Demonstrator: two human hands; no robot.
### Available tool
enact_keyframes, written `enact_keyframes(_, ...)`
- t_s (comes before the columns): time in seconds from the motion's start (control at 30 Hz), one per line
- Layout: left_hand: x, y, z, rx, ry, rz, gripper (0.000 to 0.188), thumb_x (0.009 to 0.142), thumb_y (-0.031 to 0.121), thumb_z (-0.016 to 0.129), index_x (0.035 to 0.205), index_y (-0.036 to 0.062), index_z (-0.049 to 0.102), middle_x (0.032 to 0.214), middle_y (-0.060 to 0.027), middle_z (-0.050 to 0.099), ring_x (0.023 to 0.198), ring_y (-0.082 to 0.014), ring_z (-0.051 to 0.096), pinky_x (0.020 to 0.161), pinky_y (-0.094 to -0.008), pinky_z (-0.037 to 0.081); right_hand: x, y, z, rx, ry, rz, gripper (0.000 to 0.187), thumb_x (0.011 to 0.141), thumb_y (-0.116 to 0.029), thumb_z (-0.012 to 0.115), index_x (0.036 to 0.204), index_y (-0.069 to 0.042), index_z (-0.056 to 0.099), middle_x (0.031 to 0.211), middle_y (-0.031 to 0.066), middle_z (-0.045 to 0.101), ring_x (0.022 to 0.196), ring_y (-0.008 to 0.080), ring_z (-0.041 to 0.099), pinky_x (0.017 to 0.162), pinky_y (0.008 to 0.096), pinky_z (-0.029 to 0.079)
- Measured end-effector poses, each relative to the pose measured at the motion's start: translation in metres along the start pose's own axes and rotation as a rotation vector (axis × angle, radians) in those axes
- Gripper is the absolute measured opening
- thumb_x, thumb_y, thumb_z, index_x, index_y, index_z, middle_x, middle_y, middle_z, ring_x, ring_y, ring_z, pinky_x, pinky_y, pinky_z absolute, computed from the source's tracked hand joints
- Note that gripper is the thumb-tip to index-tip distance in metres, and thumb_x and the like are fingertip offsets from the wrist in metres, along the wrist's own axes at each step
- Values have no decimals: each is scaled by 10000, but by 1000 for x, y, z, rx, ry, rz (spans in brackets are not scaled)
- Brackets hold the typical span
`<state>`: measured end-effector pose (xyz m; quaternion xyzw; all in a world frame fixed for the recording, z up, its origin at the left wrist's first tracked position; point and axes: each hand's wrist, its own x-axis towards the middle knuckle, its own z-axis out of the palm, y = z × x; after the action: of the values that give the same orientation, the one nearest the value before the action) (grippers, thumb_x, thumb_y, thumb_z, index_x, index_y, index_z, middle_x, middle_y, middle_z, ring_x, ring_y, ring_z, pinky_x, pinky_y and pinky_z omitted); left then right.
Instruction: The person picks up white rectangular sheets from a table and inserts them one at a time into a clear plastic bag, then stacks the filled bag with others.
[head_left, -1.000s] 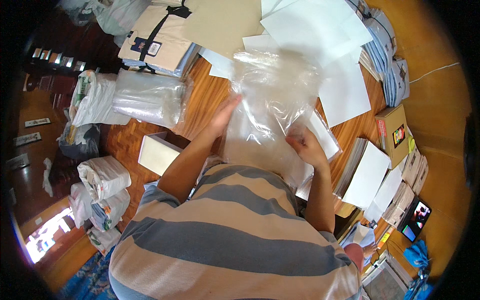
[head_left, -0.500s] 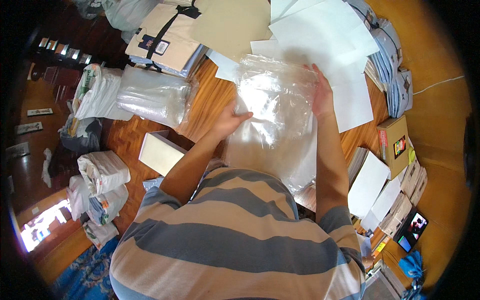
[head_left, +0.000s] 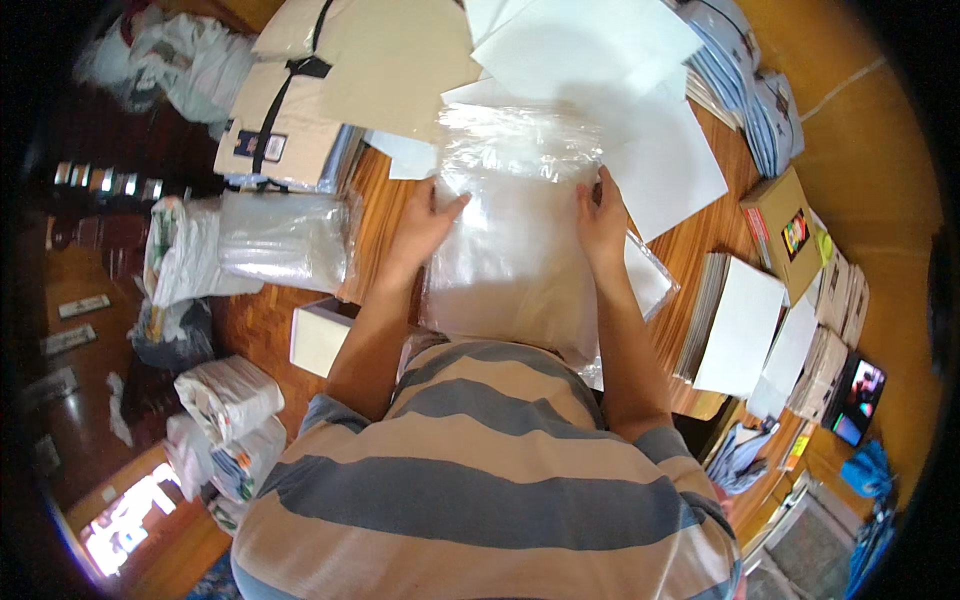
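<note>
A clear plastic bag (head_left: pixel 510 240) lies flat in front of my chest, shiny and crinkled along its far end. What lies under or inside its beige-looking lower part I cannot make out. My left hand (head_left: pixel 425 225) grips the bag's left edge, thumb on top and fingers mostly hidden. At the right edge, my right hand (head_left: pixel 602 220) has its fingers and thumb closed on the plastic. Beyond the bag are loose white sheets (head_left: pixel 660 170) and a large beige board (head_left: pixel 400 65). Another clear plastic packet (head_left: pixel 655 275) pokes out beside my right forearm.
To the left sit a stack of clear plastic bags (head_left: pixel 285 240) and folded beige garments (head_left: pixel 270 130) tied with black ribbon. Folded blue garments (head_left: pixel 770 110), a cardboard box (head_left: pixel 780 230) and a stack of white boards (head_left: pixel 740 325) line the right side. White plastic bags (head_left: pixel 230 400) stand at lower left.
The bag has been straightened and now lies flatter and squarer to me. My right hand has come down from its far right corner to its right side. The whole view has shifted slightly.
</note>
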<state>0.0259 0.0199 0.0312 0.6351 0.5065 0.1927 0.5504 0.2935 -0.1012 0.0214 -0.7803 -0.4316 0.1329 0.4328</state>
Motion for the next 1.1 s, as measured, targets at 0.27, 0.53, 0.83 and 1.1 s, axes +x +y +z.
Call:
enact_keyframes(0.27, 0, -22, 7, -457, -37, 2, 659, 889, 63, 721, 1451, -31, 389, 1278, -188, 594, 1167, -242, 586, 981, -345, 493, -18, 1, -31, 12, 83, -15, 451, 892, -176, 714, 1261, 62, 613, 1218, 265, 658, 1109, 453, 604, 1000, 475, 465)
enact_keyframes(0.53, -14, -19, 4, -416, -18, -239, 601, 848, 111, 775, 1338, -78, 484, 1219, -172, 642, 1097, -247, 627, 959, -362, 493, -162, 53, -126, 87, 445, 556, 436, 842, -274, 831, 1069, 59, 667, 891, 118, 716, 764, 175, 692, 691, 316, 562)
enact_keyframes(0.83, -16, 9, 11, -466, -209, -391, 551, 837, 130, 785, 1276, -89, 533, 1175, -199, 658, 1032, -275, 671, 833, -399, 570, -169, 71, -137, 201, 209, 769, 286, 878, -240, 822, 910, 22, 711, 718, 67, 692, 636, 112, 645, 540, 270, 512)
enact_keyframes(1.1, -19, 13, 5, -382, -132, -264, 491, 849, 108, 778, 1252, -70, 561, 1109, -169, 690, 1000, -247, 684, 830, -387, 567, -155, 41, -142, 38, 233, 703, 321, 877, -262, 805, 918, 43, 714, 774, 104, 709, 670, 163, 662, 601, 309, 524)
